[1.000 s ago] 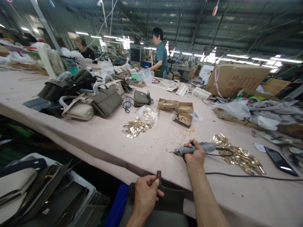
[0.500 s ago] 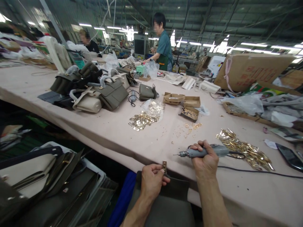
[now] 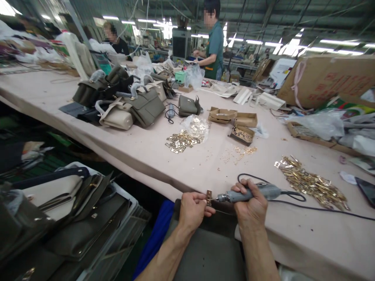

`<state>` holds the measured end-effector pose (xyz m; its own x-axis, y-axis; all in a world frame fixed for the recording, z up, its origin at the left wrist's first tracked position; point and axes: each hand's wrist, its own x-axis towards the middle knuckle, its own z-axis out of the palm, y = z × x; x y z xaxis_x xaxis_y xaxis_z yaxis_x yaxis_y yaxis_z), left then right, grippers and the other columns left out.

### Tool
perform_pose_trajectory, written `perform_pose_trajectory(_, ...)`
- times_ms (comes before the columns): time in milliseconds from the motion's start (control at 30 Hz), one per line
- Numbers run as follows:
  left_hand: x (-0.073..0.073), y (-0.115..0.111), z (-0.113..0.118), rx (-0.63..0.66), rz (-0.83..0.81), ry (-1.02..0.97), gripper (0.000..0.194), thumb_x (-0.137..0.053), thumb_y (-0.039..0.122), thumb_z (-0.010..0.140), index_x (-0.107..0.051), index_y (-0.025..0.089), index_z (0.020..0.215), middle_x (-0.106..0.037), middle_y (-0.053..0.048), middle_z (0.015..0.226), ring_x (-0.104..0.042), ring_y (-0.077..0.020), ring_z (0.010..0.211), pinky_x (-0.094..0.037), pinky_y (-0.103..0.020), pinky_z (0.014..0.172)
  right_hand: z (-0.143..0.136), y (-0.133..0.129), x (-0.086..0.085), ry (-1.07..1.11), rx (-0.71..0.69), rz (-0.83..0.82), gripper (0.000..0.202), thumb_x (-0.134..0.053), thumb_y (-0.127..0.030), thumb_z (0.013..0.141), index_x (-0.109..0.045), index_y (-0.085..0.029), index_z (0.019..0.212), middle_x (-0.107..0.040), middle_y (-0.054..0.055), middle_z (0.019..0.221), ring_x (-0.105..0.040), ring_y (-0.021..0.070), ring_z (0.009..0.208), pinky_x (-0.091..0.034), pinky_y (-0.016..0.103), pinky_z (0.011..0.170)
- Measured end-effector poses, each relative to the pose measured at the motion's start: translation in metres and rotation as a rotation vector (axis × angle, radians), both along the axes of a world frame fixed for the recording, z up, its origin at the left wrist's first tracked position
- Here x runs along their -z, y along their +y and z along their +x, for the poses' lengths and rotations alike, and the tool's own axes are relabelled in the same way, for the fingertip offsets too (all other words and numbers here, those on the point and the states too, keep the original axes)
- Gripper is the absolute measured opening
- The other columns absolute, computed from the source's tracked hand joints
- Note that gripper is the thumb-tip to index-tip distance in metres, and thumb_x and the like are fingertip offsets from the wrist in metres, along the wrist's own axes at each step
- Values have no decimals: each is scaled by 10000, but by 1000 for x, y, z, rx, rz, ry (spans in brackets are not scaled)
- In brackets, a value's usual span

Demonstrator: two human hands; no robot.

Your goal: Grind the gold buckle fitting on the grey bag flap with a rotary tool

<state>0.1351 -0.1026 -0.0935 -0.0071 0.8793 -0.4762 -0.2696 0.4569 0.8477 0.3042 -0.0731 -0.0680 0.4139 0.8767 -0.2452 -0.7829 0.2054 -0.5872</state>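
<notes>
My right hand (image 3: 250,201) is wrapped round a grey electric screwdriver (image 3: 268,191), its bit pointing left. The bit's tip meets a small gold metal plate (image 3: 209,195), which stands upright between the fingers and thumb of my left hand (image 3: 193,210). Below that plate a dark olive bag (image 3: 211,249) lies over my lap, against the table edge; my left fingers are at its upper edge. Whether a screw sits at the tip is too small to tell. Loose gold screws (image 3: 249,151) and a heap of gold metal fittings (image 3: 316,183) lie beyond the screwdriver.
Gold plates (image 3: 181,141) spill from a plastic bag mid-table, near small cardboard boxes (image 3: 246,119). Finished-looking handbags (image 3: 146,107) are piled at the back left. A crate (image 3: 131,212) of bags stands at lower left. A person (image 3: 215,43) works across the table; another sits farther left.
My right hand has brought the screwdriver left, so its bit now reaches the gold plate. My left hand still pinches the plate. The whole view has shifted slightly.
</notes>
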Motion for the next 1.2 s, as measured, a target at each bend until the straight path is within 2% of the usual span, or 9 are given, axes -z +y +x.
perform_pose_trajectory(300, -3, 1, 0, 4, -7, 4, 49, -653, 37, 814, -674, 36, 858, -743, -122, 605, -774, -253, 582, -581, -194, 447, -3, -2, 4, -21, -11, -3, 273, -819, -112, 696, -571, -155, 803, -559, -31, 800, -433, 45, 554, -499, 209, 559)
perform_pose_trajectory(800, -2, 1, -1, 6, -7, 5, 101, -603, -23, 827, -664, 42, 873, -738, -105, 588, -771, -243, 570, -586, -197, 454, -7, -1, 7, -97, -9, 13, 301, -840, -150, 701, -559, -174, 806, -567, -45, 786, -443, 48, 545, -494, 210, 564)
perform_pose_trajectory(1200, 2, -1, -1, 13, -6, -9, 121, -602, -35, 812, -649, 26, 906, -752, -140, 625, -768, -236, 570, -590, -212, 475, -8, -2, 5, -84, -1, 17, 297, -849, -148, 688, -576, -164, 804, -570, -44, 783, -440, 48, 554, -486, 213, 579)
